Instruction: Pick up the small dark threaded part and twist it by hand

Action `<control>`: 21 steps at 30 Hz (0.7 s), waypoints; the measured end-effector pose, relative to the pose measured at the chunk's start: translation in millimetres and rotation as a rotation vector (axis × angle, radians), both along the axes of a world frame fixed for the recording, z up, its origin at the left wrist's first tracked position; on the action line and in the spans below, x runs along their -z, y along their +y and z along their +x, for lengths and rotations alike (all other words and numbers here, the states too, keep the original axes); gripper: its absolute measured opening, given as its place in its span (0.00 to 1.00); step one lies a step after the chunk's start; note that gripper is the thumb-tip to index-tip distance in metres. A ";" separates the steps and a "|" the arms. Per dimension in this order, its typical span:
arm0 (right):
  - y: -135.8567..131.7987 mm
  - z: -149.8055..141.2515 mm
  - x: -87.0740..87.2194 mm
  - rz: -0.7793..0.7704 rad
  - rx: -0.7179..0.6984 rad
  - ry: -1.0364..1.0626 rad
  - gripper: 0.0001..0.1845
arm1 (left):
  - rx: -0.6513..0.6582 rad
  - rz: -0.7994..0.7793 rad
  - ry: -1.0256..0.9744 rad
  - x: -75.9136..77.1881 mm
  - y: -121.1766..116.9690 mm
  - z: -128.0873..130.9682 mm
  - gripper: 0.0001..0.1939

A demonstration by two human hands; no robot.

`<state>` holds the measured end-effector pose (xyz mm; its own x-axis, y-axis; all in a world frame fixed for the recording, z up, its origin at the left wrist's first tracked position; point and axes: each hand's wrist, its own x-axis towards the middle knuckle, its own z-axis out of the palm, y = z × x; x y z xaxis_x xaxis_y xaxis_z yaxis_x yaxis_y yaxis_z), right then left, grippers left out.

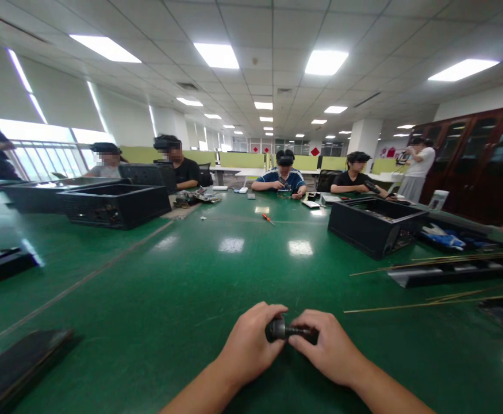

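Both my hands meet low over the green table [182,287], near its front edge. Between them is a small dark cylindrical part [286,331] with a rounded knob end and a thin shaft. My left hand [251,345] is curled round the knob end. My right hand [326,348] is closed on the shaft end, fingers pinched together. I cannot make out what the part is.
Open black computer cases stand at the back left [117,204] and to the right [374,224]. Black panels lie at the left edge [1,265] and right [453,270], with thin sticks [427,302]. A red-handled screwdriver [268,218] lies mid-table. Several people sit at the far end.
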<state>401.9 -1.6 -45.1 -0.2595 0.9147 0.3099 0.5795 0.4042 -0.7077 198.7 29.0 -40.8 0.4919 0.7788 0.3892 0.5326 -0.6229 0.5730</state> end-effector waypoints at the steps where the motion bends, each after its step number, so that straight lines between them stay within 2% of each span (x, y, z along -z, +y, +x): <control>1: 0.5 0.2 0.3 0.005 -0.005 0.003 0.04 | 0.000 -0.002 0.004 -0.1 0.0 -0.1 0.22; 5: 2.4 1.1 2.4 0.025 -0.020 0.010 0.07 | -0.001 0.005 0.019 -0.7 0.5 -0.8 0.14; 21: 3.6 4.2 0.6 0.027 -0.002 -0.007 0.03 | -0.020 0.036 0.017 -3.2 1.2 -3.7 0.11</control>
